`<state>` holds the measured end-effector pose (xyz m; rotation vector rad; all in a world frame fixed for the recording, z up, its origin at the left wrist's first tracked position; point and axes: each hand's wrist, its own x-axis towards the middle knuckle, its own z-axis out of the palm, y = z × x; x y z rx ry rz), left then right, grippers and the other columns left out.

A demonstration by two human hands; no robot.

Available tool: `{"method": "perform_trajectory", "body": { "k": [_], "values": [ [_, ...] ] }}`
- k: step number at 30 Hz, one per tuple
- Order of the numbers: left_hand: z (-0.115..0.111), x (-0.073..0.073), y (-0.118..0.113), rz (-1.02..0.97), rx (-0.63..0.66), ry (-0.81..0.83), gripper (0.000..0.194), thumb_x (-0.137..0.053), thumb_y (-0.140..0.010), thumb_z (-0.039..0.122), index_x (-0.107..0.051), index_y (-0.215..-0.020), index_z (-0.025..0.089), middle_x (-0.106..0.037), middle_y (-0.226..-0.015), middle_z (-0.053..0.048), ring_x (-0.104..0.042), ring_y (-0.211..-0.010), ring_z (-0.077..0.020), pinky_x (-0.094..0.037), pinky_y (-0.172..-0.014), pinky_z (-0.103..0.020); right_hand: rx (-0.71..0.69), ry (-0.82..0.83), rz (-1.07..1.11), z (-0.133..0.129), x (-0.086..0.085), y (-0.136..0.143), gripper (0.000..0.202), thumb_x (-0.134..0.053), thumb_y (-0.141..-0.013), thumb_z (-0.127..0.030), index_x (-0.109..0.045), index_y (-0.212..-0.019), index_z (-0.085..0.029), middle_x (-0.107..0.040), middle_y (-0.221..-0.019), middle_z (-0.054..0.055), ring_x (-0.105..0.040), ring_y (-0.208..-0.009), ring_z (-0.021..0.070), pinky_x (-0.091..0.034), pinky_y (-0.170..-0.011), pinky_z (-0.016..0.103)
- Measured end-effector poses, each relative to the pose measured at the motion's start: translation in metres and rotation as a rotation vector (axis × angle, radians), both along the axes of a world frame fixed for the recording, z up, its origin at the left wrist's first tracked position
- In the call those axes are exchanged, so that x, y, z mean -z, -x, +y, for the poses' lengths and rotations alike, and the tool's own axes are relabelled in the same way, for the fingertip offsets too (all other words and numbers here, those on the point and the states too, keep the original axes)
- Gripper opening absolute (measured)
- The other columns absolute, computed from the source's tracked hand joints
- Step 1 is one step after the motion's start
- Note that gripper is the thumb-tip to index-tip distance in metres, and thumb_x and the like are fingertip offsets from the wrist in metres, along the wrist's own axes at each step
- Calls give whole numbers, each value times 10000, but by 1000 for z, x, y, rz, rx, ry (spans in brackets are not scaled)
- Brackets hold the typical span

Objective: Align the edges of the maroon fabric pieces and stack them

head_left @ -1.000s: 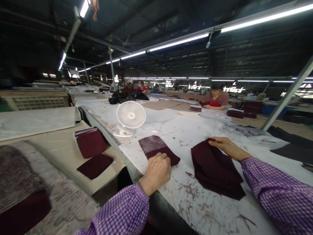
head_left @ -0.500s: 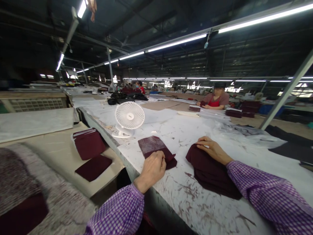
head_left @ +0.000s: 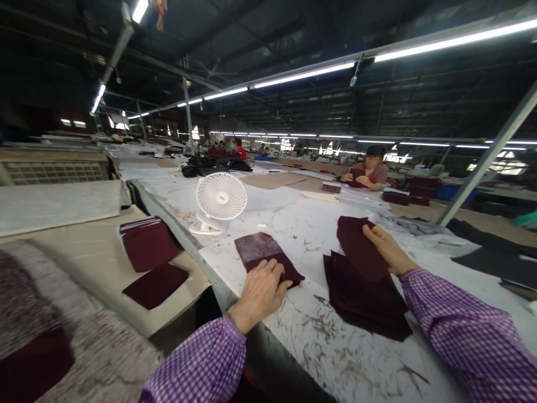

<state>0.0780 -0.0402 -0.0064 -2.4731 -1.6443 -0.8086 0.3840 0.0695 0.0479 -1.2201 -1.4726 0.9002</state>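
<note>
My left hand (head_left: 260,291) rests on a small maroon and speckled grey fabric stack (head_left: 264,249), its fingers bent and the thumb near the stack's right corner. At the right, my right hand (head_left: 388,248) pinches a maroon fabric piece (head_left: 361,246) between thumb and fingers. That piece is raised at its far end, above a larger pile of dark maroon fabric (head_left: 364,305) on the white-covered table (head_left: 310,336). The pile's edges are slightly fanned out at its left side.
A white fan (head_left: 221,197) stands beyond the small stack. On a lower surface at the left lie maroon pieces (head_left: 149,244) and a darker one (head_left: 156,285). Across the table, a person (head_left: 369,168) holds maroon fabric. A metal post (head_left: 478,168) slants at the right.
My right hand has lifted a maroon piece off the right pile and moved slightly right. My left hand's fingers have spread a little over the small stack, whose near corner now lies flatter.
</note>
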Motion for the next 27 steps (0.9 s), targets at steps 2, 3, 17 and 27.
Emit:
{"method": "perform_trajectory", "body": {
  "k": [2, 3, 17, 27],
  "values": [
    [1, 1, 2, -12, -15, 2, 180, -425, -905, 288, -557, -873, 170, -592, -902, -47, -546, -863, -199, -437, -788, -324, 15, 2, -40, -2, -7, -10, 449, -623, -684, -622, -473, -767, -207, -514, -556, -45, -450, -426, 94, -356, -394, 215],
    [1, 0, 2, -22, -31, 8, 170, -421, -903, 265, -561, -875, 173, -596, -901, -46, -551, -867, -196, -436, -791, -319, -17, 13, -95, -3, -9, -15, 449, -629, -681, -618, -485, -746, -198, -524, -556, -39, -456, -432, 93, -360, -403, 214],
    [18, -16, 7, -219, -328, 197, 230, -381, -876, 197, -525, -1044, 137, -679, -802, -95, -652, -783, -231, -435, -681, -309, -481, -550, -1046, -39, -19, 72, 346, -371, -924, -324, -636, -1092, -179, -644, -1124, 79, -587, -1029, 197, -451, -919, 330],
    [19, -14, -4, -194, -219, 114, 217, -410, -866, 222, -616, -849, 160, -685, -874, -105, -655, -811, -234, -474, -730, -332, -625, -671, -1181, -36, 24, 148, 237, -457, -901, -220, -661, -992, -143, -647, -1040, 109, -585, -973, 204, -459, -896, 347]
  ]
}}
